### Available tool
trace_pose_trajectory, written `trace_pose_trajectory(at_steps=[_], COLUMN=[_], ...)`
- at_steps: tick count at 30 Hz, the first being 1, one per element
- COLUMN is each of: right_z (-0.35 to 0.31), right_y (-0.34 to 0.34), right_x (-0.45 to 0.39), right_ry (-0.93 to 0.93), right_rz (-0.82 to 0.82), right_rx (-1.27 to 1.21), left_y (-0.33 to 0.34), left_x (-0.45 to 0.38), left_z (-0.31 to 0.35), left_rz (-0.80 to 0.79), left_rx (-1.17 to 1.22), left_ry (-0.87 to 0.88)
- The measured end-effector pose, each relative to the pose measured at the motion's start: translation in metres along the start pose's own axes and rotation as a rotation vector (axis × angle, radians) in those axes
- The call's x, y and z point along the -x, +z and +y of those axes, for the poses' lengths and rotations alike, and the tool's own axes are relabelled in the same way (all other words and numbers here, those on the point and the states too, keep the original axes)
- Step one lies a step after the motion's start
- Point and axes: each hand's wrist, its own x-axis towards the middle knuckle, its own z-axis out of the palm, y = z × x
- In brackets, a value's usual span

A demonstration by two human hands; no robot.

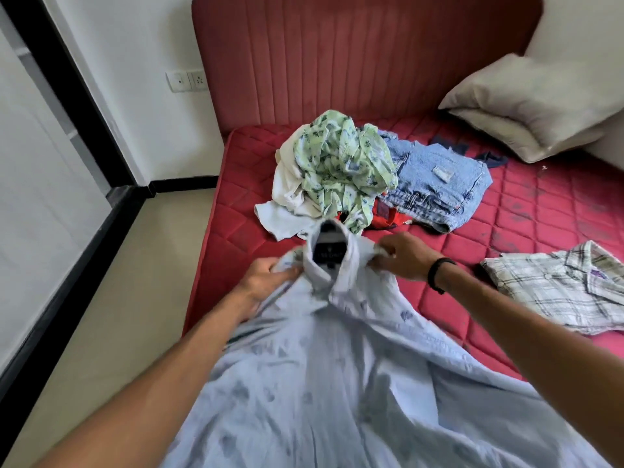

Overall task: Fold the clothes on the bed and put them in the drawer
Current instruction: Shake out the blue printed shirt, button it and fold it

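Note:
A pale blue printed shirt hangs spread out in front of me, collar up, over the near edge of the red mattress. My left hand grips its left shoulder beside the collar. My right hand pinches the right shoulder. Beyond the collar lies a heap of unfolded clothes: a green floral shirt, a white garment, blue jeans and something red-orange. A folded plaid shirt lies on the mattress at the right.
A red padded headboard stands behind the bed. Two beige pillows lean at the back right. The beige floor runs along the bed's left side, next to a white wall with sockets. No drawer is in view.

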Motion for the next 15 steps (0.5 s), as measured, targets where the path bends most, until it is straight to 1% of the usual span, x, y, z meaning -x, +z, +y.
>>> trace_pose_trajectory(at_steps=[1,2,3,5,6,8,9,10,13,14,15], right_z=[-0.007,-0.015,-0.025,-0.056,-0.074,-0.103,-0.119,-0.131,-0.167,-0.18,-0.188], right_y=[-0.025,-0.048,-0.07,-0.121,-0.151,-0.197,-0.221,-0.237,-0.293,-0.317,-0.337], right_x=[0.002,0.002,0.001,0.005,0.008,0.015,0.021,0.027,0.041,0.046,0.051], right_ry=[-0.01,-0.029,-0.046,-0.13,-0.183,-0.259,-0.292,-0.313,-0.399,-0.412,-0.402], right_rz=[0.1,0.184,0.258,0.41,0.491,0.598,0.639,0.675,0.855,0.913,0.965], right_rx=[-0.066,-0.129,-0.18,-0.274,-0.302,-0.23,-0.175,-0.129,0.01,0.033,0.056], left_y=[-0.005,-0.011,-0.019,-0.036,-0.044,-0.058,-0.065,-0.068,-0.078,-0.085,-0.091], left_x=[0.002,0.005,0.009,0.02,0.029,0.043,0.054,0.066,0.104,0.116,0.124], left_z=[0.028,0.057,0.086,0.152,0.187,0.241,0.271,0.295,0.373,0.4,0.421], left_rz=[0.0,-0.033,-0.073,-0.189,-0.241,-0.273,-0.245,-0.193,0.007,0.076,0.156], left_rx=[0.156,0.265,0.321,0.334,0.295,0.106,-0.023,-0.131,-0.45,-0.583,-0.724], left_ry=[0.035,0.069,0.112,0.202,0.247,0.331,0.383,0.43,0.658,0.743,0.786])
